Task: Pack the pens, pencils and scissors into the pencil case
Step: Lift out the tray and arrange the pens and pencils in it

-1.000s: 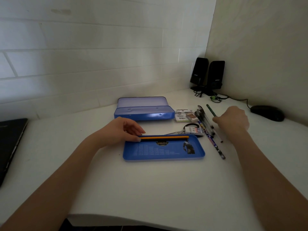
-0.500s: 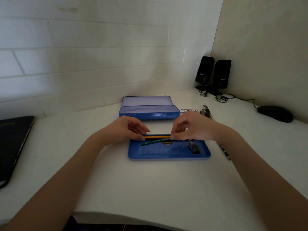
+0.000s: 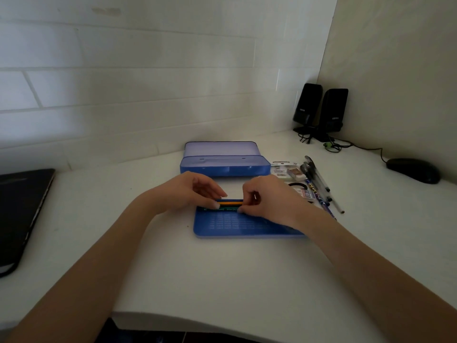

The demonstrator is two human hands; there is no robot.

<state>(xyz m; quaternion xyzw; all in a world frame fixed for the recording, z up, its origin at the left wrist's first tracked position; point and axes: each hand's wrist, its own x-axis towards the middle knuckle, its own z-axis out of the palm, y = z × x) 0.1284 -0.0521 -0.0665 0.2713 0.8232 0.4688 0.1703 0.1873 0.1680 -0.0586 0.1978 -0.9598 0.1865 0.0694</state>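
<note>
A closed black laptop [image 3: 23, 214] lay at the left edge of the white desk [image 3: 222, 273]. The left hand [image 3: 188, 191] rested at the far left corner of the blue tray [image 3: 237, 225], its fingertips [image 3: 217, 206] pressed on the left ends of an orange pencil [image 3: 231, 203] and a green pencil [image 3: 226, 209] lying side by side along the tray's far edge. The right hand [image 3: 265, 200] pinched the same pencils further right, its fingers [image 3: 240, 211] touching the green one. Behind the tray, toward the desk's far edge, stood the open pencil case [image 3: 223, 165]. Right of the case lay erasers [image 3: 288, 170], the black loop of the scissors [image 3: 298, 185], partly hidden by the right hand, and a bundle of pens [image 3: 315, 178] beside a patterned pencil [image 3: 321, 201]. Two black speakers [image 3: 320, 111] occupied the far right corner, with a black mouse [image 3: 413, 170] near the right edge.
</note>
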